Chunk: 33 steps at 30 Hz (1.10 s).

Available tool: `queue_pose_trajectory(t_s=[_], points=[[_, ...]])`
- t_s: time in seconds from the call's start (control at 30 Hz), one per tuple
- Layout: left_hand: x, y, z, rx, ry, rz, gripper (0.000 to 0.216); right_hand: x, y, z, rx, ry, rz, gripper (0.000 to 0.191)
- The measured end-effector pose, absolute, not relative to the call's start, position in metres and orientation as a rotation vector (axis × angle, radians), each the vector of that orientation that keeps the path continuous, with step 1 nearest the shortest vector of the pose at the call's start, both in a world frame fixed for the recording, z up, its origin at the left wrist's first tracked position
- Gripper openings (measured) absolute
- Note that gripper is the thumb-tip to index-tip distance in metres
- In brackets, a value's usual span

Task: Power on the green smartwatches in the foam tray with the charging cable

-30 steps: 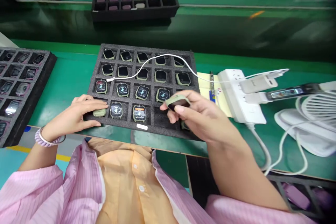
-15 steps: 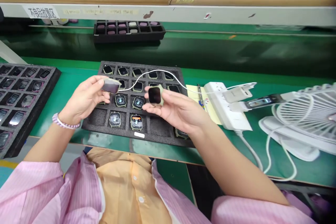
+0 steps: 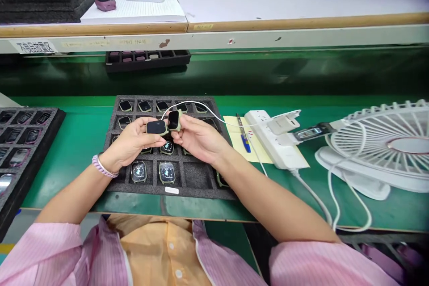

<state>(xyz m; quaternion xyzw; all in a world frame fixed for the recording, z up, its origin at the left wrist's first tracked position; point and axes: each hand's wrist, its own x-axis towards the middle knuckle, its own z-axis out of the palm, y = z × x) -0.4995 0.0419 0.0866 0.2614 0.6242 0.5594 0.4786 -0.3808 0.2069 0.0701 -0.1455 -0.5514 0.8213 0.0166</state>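
Observation:
My left hand grips a pale green watch case with a dark screen, thumb and fingers at its sides. A white cable arches over to this watch case; where its end meets the watch is hidden. Close beside it, my right hand pinches a second watch case, also dark-faced and green-edged. Both hands hover above a black foam tray holding several similar watch cases. Two in the front row, such as the lit watch case, have glowing screens. My hands cover part of the tray's middle.
Right of the tray are a yellow paper, a blue pen, a white power strip with plugged-in chargers and a white fan. Another foam tray lies left. A shelf edge crosses above the bench.
My hands have come together, bringing the two watch cases side by side. The head view has tilted up, showing more of the shelf. One front-row watch screen has changed its display.

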Motion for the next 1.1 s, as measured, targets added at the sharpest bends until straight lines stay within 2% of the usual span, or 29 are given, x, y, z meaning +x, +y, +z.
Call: queue_pose_trajectory(t_s=[0.07, 0.23, 0.4, 0.53, 0.63, 0.73, 0.83, 0.97, 1.1], points=[[-0.503, 0.039, 0.080, 0.752, 1.620, 1.343, 0.087, -0.379, 0.210, 0.066, -0.422, -1.754, 2.568, 0.113], [-0.505, 0.035, 0.074, 0.871, 2.067, 1.292, 0.080, -0.379, 0.210, 0.064, -0.441, -1.774, 2.629, 0.111], [-0.504, 0.035, 0.071, 0.897, 2.117, 1.337, 0.080, -0.383, 0.201, 0.065, -0.378, -1.773, 2.683, 0.117], [-0.500, 0.033, 0.069, 0.979, 2.251, 1.133, 0.074, -0.383, 0.198, 0.064, -0.341, -1.761, 2.653, 0.110], [-0.496, 0.032, 0.069, 0.996, 2.290, 1.121, 0.072, -0.381, 0.200, 0.063, -0.362, -1.736, 2.628, 0.110], [-0.496, 0.034, 0.070, 0.949, 2.199, 1.281, 0.082, -0.380, 0.200, 0.063, -0.361, -1.737, 2.639, 0.110], [-0.500, 0.035, 0.071, 0.848, 1.897, 1.355, 0.092, -0.379, 0.199, 0.063, -0.329, -1.766, 2.680, 0.110], [-0.504, 0.036, 0.073, 0.743, 1.613, 1.320, 0.091, -0.377, 0.198, 0.062, -0.315, -1.794, 2.702, 0.112], [-0.505, 0.036, 0.068, 0.819, 1.651, 1.315, 0.090, -0.376, 0.199, 0.060, -0.283, -1.815, 2.718, 0.114]])
